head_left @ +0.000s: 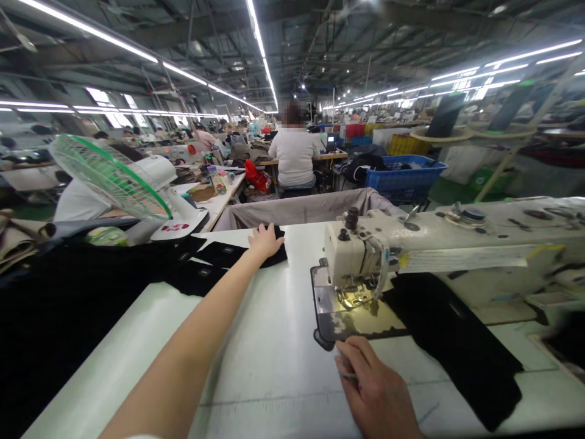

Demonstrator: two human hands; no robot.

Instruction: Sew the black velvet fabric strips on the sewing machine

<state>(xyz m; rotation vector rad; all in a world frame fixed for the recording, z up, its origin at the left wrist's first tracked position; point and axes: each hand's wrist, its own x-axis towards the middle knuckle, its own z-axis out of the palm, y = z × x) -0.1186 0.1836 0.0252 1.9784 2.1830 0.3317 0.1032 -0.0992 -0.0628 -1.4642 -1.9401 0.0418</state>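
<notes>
My left hand (265,241) reaches far across the white table (269,360) and lies flat, fingers spread, on a black fabric piece (223,256) at the table's far edge. My right hand (372,390) rests near the front of the metal plate of the sewing machine (411,250), fingers curled around a small thin metal tool I cannot make out clearly. More black fabric (457,341) lies under and to the right of the machine's needle area.
A white and green fan (123,183) stands at the left by a pile of black fabric (55,305). A grey cloth bin (301,207) sits behind the table. A person in a white top (295,155) sits beyond, near a blue crate (402,177).
</notes>
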